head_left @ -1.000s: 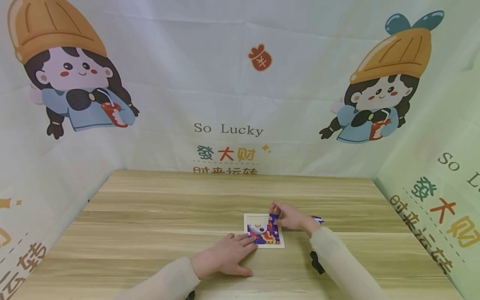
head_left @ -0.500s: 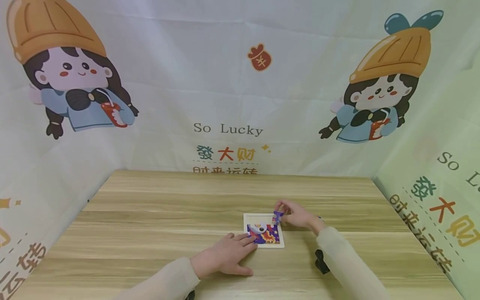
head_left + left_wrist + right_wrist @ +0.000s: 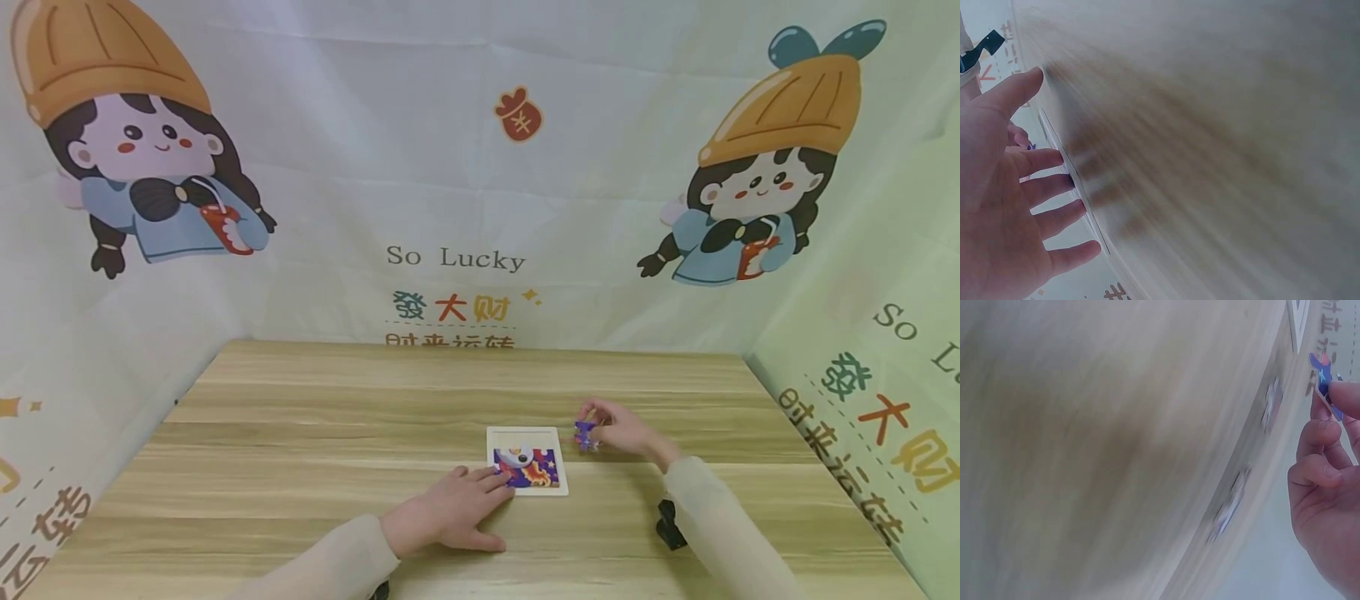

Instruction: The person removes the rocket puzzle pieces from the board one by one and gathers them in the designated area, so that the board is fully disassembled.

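Observation:
A white-framed jigsaw puzzle [image 3: 527, 468] lies on the table, its lower part filled with a purple picture with flames and a white figure. Its upper strip [image 3: 517, 438] shows pale, bare board. My left hand [image 3: 456, 510] rests on the puzzle's lower left corner with fingers extended; the left wrist view shows the fingers [image 3: 1063, 209] straight along the frame's edge. To the right of the frame, my right hand [image 3: 622, 432] pinches a purple puzzle piece [image 3: 584, 435] between thumb and fingers. The right wrist view shows this piece [image 3: 1322, 376] held above the table.
Two loose puzzle pieces, one nearer the frame [image 3: 1270, 405] and one farther off [image 3: 1229, 506], lie on the wooden table [image 3: 337, 417] below my right hand. A printed cloth [image 3: 465, 183] hangs behind and at both sides. Black straps [image 3: 670, 525] hang by the wrists.
My right hand has lifted the purple puzzle piece away from the frame's upper right and carried it to the right. The board there is bare now. My left hand has stayed in place.

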Available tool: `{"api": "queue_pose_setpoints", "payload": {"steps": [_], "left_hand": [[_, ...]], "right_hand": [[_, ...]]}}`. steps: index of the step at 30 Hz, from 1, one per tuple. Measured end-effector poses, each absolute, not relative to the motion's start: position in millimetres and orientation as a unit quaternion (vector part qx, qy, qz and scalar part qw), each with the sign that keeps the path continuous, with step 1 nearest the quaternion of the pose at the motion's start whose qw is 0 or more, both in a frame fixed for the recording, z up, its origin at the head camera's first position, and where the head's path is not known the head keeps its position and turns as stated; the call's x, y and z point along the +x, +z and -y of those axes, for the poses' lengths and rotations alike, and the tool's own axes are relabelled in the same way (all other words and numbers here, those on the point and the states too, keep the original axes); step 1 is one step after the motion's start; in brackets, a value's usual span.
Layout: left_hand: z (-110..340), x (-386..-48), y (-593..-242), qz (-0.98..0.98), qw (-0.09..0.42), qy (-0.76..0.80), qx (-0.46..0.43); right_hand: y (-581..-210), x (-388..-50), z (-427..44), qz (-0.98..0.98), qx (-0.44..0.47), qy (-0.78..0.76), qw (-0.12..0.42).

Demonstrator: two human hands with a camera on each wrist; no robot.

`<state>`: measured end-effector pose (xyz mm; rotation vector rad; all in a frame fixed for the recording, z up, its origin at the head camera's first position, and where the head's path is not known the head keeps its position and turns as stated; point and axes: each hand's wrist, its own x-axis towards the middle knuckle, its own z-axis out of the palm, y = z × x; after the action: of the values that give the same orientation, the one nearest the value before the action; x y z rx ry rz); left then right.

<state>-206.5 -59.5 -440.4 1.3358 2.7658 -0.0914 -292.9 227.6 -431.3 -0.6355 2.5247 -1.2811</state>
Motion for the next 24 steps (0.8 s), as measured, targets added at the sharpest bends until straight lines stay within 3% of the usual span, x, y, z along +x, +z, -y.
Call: {"api": "queue_pose_setpoints", "payload": {"steps": [10,24], "left_hand": [[60.2,-206.9,-442.1,-0.899,0.038,-0.028,0.436],[60.1,-205.9,-440.7,-0.9,0.044,-0.026,0.433]], "right_hand": [[-425.1,-286.9,-256.2,-0.863,-0.177,-0.456,0.126],[-420.2,-283.2,-300.4,-0.887,-0.153,-0.426,0.089]]}}
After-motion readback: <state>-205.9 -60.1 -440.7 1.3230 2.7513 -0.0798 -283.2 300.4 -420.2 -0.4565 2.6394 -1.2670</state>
